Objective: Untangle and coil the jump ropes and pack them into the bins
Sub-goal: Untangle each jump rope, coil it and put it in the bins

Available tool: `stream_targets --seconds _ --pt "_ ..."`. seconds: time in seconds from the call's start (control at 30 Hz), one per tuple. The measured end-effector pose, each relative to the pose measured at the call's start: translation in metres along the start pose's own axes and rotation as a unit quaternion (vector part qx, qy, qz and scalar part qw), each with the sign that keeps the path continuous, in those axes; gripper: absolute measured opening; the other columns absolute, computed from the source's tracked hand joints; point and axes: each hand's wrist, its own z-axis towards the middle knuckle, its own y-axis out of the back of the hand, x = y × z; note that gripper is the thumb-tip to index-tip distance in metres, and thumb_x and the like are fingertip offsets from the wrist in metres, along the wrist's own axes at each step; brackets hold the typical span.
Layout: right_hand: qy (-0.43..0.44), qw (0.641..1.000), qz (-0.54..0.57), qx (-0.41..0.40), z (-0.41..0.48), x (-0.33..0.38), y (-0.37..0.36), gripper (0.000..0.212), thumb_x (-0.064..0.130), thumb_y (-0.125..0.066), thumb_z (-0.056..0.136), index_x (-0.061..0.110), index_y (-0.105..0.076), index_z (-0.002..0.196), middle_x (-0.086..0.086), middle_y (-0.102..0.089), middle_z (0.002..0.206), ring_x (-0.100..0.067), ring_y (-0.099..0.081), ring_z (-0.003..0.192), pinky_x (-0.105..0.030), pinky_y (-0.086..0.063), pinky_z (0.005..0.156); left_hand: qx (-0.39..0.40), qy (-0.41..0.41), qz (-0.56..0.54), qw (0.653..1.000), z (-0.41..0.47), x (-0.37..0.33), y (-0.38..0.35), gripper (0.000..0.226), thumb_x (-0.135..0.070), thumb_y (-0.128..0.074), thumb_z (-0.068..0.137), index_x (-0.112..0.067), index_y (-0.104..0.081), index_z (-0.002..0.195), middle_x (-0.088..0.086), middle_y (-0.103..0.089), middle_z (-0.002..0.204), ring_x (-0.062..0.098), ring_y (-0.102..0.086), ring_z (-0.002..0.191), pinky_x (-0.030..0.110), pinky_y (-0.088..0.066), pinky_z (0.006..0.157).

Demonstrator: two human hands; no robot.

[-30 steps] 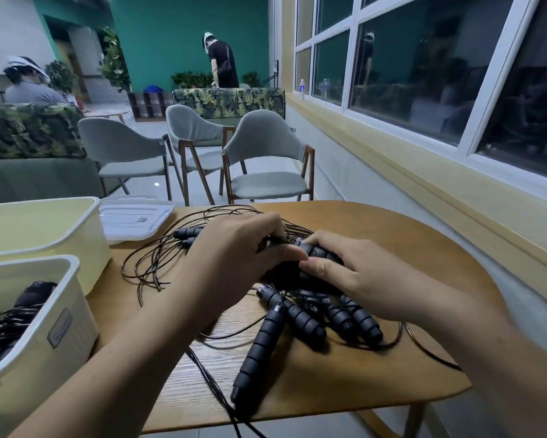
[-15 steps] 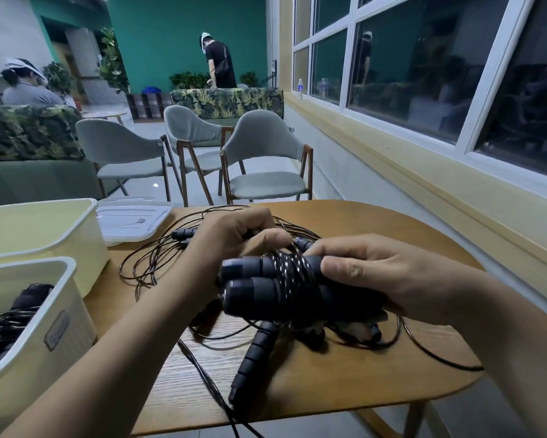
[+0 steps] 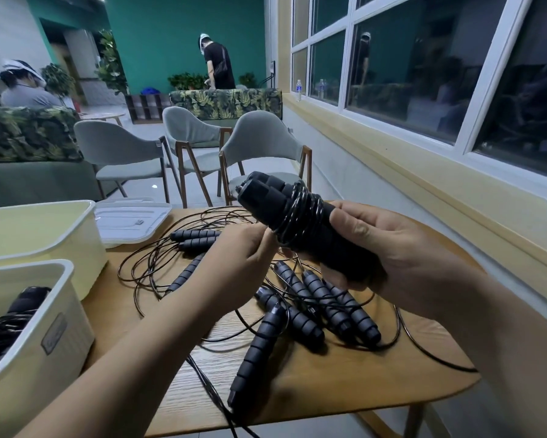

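Now the wound jump rope is up off the counter, where a second ago it lay in the pile under both hands. My right hand has its fingers clenched round the paired handles, and my left hand pinches the cord at the wrap's edge. I judge this one is coiled, bar tucking the end. It then goes in the near bin, which already holds rope. The tangled ropes lie below, unsorted.
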Motion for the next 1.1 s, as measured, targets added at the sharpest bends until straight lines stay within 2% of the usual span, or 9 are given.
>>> stream_targets --seconds 0.07,0.1,0.2,0.33,0.5,0.7,0.9,1.0,1.1 --pt "0.006 0.999 -0.01 -0.035 0.002 -0.001 -0.001 0.047 0.037 -0.061 0.106 -0.002 -0.06 0.133 -0.029 -0.072 0.11 -0.025 -0.063 0.069 -0.029 -0.042 0.055 0.028 -0.012 0.017 0.999 -0.002 -0.005 -0.001 0.057 -0.056 -0.028 0.103 -0.034 -0.056 0.059 -0.018 -0.049 0.049 0.004 -0.046 0.048 0.021 -0.03 0.049" --pt "0.009 0.998 -0.02 -0.054 0.003 -0.002 -0.001 0.048 0.038 -0.06 0.104 -0.002 -0.06 0.131 -0.034 -0.071 0.11 -0.029 -0.061 0.07 -0.033 -0.041 0.058 0.04 -0.013 0.036 0.998 -0.003 -0.005 -0.003 0.054 -0.055 -0.029 0.106 -0.037 -0.067 0.072 -0.02 -0.053 0.053 0.004 -0.049 0.051 0.02 -0.03 0.05" --pt "0.014 0.991 -0.065 -0.12 0.008 -0.007 -0.001 0.043 0.041 -0.062 0.101 0.002 -0.063 0.119 -0.03 -0.071 0.09 -0.035 -0.06 0.071 -0.041 -0.04 0.062 0.06 -0.028 0.087 0.994 -0.003 -0.001 -0.012 0.043 -0.051 -0.035 0.11 -0.027 -0.07 0.1 -0.011 -0.059 0.061 0.007 -0.053 0.058 0.03 -0.04 0.056" --pt "0.04 0.967 -0.143 -0.206 0.012 -0.011 -0.003 0.04 0.045 -0.068 0.095 0.008 -0.06 0.109 -0.012 -0.072 0.081 -0.027 -0.07 0.062 -0.038 -0.058 0.06 0.097 -0.034 0.16 0.982 -0.004 -0.005 -0.017 0.031 -0.052 -0.033 0.109 -0.029 -0.049 0.095 -0.001 -0.058 0.069 0.026 -0.056 0.065 0.042 -0.05 0.061" --pt "0.073 0.923 -0.283 -0.252 0.013 -0.013 -0.002 0.025 0.037 -0.069 0.101 0.014 -0.062 0.101 0.005 -0.062 0.069 0.001 -0.061 0.055 -0.011 -0.045 0.048 0.094 -0.06 0.172 0.979 -0.006 -0.002 -0.015 0.026 -0.043 -0.043 0.109 -0.029 -0.04 0.088 -0.004 -0.048 0.067 0.028 -0.048 0.063 0.044 -0.052 0.061" --pt "0.091 0.872 -0.4 -0.269 0.016 -0.02 0.003 0.025 0.045 -0.068 0.101 0.023 -0.057 0.099 0.005 -0.065 0.069 -0.007 -0.062 0.061 -0.018 -0.044 0.049 0.045 -0.128 0.167 0.976 -0.009 -0.002 -0.008 0.027 -0.034 -0.059 0.105 -0.025 -0.048 0.082 -0.01 -0.041 0.055 0.015 -0.039 0.053 0.037 -0.028 0.053" --pt "0.041 0.86 -0.46 -0.217 0.02 -0.032 0.01 0.027 0.055 -0.065 0.099 0.03 -0.055 0.098 0.005 -0.068 0.076 -0.01 -0.065 0.069 -0.028 -0.052 0.055 0.015 -0.156 0.128 0.979 -0.008 0.005 0.003 0.014 -0.036 -0.069 0.101 -0.024 -0.068 0.093 -0.013 -0.056 0.065 0.009 -0.049 0.061 0.036 -0.044 0.057" --pt "0.003 0.852 -0.498 -0.158 0.018 -0.034 0.005 0.031 0.06 -0.064 0.098 0.03 -0.054 0.098 0.007 -0.067 0.072 -0.009 -0.062 0.066 -0.024 -0.044 0.053 0.014 -0.16 0.129 0.979 -0.007 0.008 0.01 0.018 -0.044 -0.072 0.095 -0.027 -0.069 0.091 -0.014 -0.063 0.073 0.008 -0.055 0.069 0.038 -0.048 0.062" --pt "-0.023 0.852 -0.515 -0.09 0.014 -0.032 0.003 0.032 0.064 -0.061 0.097 0.033 -0.053 0.103 0.003 -0.07 0.077 -0.014 -0.065 0.069 -0.037 -0.053 0.062 0.021 -0.166 0.114 0.979 -0.005 0.013 0.016 0.023 -0.048 -0.078 0.089 -0.027 -0.068 0.089 -0.014 -0.065 0.079 0.008 -0.058 0.075 0.038 -0.05 0.066"
